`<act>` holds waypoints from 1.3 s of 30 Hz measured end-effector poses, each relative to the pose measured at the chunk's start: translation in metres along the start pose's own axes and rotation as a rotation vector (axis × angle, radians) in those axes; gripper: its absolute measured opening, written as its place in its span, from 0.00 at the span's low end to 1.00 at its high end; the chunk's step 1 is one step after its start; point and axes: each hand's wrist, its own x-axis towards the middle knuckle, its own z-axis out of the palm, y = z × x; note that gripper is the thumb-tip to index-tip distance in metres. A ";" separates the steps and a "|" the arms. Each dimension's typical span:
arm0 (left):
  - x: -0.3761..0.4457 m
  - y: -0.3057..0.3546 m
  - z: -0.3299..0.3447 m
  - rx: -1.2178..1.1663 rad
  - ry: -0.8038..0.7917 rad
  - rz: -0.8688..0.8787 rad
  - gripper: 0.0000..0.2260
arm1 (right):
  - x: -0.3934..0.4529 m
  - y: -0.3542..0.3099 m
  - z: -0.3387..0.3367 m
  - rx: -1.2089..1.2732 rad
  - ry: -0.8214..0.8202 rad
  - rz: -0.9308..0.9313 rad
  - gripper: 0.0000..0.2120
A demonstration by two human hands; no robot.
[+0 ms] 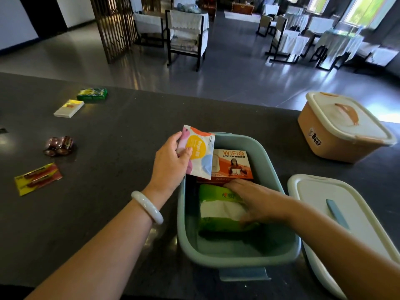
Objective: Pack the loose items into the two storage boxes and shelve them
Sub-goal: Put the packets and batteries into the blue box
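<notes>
Dark counter bears a green box, its lid beside it; inside, the right hand lies flat on a tissue pack, while the left hand pinches a spotted packet over the rim.

Dark grey surface. Directly on it: open green box; white lid just right of it; closed orange box far right. At left: green packet, white card box, dark wrapped batteries, yellow-red packet.
</notes>
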 end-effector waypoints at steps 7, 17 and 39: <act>0.003 -0.002 0.001 -0.036 -0.016 -0.039 0.21 | -0.007 -0.009 0.000 -0.025 -0.005 0.001 0.52; 0.003 0.000 0.000 -0.041 -0.031 -0.037 0.21 | -0.007 -0.005 0.001 -0.058 0.036 0.020 0.48; 0.005 0.032 -0.006 -0.190 -0.578 0.008 0.09 | -0.014 0.004 -0.042 0.006 0.579 0.001 0.45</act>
